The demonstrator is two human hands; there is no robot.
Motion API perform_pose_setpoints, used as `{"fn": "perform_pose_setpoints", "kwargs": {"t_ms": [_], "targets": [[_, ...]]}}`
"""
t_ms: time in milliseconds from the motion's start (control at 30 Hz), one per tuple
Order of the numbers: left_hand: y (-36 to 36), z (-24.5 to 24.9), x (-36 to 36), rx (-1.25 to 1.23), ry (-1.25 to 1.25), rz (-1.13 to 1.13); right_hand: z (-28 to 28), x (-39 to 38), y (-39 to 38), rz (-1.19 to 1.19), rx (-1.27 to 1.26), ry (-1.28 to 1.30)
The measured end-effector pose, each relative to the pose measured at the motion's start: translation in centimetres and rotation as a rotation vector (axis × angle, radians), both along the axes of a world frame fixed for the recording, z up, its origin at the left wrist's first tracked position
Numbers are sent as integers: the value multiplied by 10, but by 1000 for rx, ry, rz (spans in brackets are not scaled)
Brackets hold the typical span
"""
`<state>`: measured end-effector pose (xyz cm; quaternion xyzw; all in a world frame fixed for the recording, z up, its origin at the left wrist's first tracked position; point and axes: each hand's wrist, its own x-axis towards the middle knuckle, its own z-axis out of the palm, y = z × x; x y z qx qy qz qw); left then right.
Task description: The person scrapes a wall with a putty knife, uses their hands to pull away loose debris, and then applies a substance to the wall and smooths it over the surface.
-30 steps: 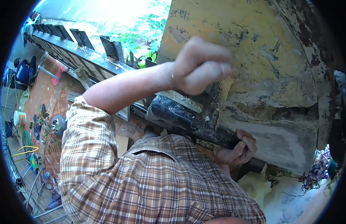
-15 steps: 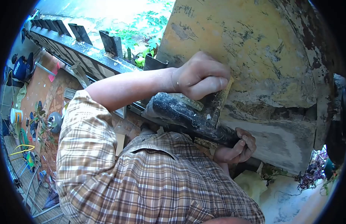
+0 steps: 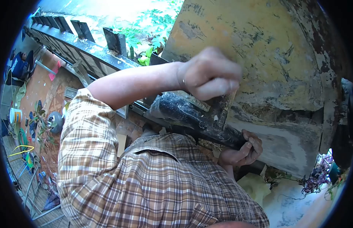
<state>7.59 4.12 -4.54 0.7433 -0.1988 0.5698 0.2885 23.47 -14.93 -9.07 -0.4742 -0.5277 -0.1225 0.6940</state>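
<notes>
My left hand [image 3: 210,74] is closed in a fist, slightly blurred, at the top of a short dark upright piece [image 3: 222,108]. Whatever lies inside the fist is hidden. That upright joins a thick, dusty black metal bar [image 3: 184,114], which slants across in front of my checked shirt. At the bar's lower right end, my right hand [image 3: 245,150] has its fingers curled around it. Behind both hands stands a worn yellow wall [image 3: 252,49], scraped and patched. A grey plastered strip [image 3: 275,140] runs below the yellow part.
A black metal gate rail [image 3: 81,47] with upright stubs runs at upper left, green leaves behind it. On the tiled floor at left are a white bucket [image 3: 16,115], a grey round object [image 3: 55,122] and metal rods. A person in dark clothes [image 3: 21,68] is at far left.
My left fist has shifted slightly right and is more blurred. The right hand keeps its place on the bar, and the view has tilted a little.
</notes>
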Motion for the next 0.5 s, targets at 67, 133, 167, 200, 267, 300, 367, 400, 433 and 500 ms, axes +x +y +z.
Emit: {"fn": "perform_pose_setpoints", "kwargs": {"t_ms": [67,133,167,200,267,300,367,400,433,500], "targets": [[1,12,-7,-91,-47,62,1,-1,-2,12,-14,44],[-4,-3,6,80,22,-3,1,0,-5,-8,-44,16],[-4,-9,9,48,55,-2,2,1,-5,-10,-59,-12],[0,-10,10,26,91,3,3,1,-4,-9,-47,-12],[5,15,-14,0,-12,297,3,0,-5,20,-62,-8],[3,31,-22,27,-161,319,3,-1,-2,10,-47,-2],[-7,55,-38,-103,-358,130,0,-2,-3,23,-24,31],[-10,64,-46,-254,-400,-75,0,-2,-3,12,-22,38],[-3,71,-51,-289,-297,-162,0,-1,-4,47,-27,52],[-6,49,-32,-342,-175,-20,0,0,-3,86,-12,64]]}}
